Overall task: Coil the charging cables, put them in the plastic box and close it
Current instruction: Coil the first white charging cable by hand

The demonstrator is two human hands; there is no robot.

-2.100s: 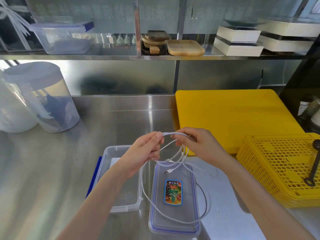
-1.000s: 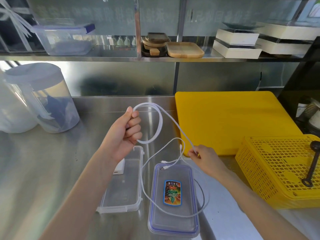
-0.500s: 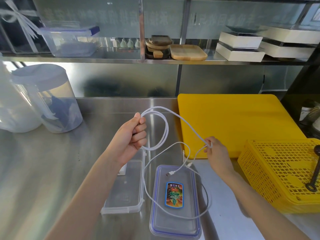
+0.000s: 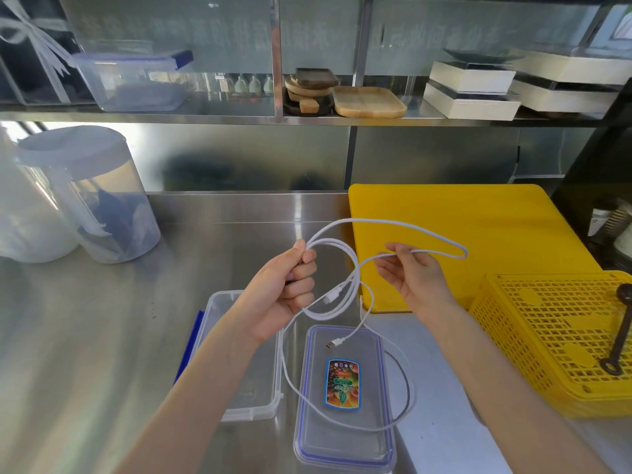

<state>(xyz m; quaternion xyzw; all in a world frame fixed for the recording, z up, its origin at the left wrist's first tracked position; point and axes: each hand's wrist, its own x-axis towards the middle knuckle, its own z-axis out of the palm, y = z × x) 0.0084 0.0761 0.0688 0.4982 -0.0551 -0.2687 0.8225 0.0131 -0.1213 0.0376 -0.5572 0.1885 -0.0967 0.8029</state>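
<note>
Two hands hold the white cable (image 4: 355, 275): left hand (image 4: 290, 285) fisted around loops, hiding them; right hand (image 4: 415, 273) pinching loosely.

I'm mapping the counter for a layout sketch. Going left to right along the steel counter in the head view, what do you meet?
Clear jar → open box → lid with the sticker → yellow board → yellow basket.
</note>
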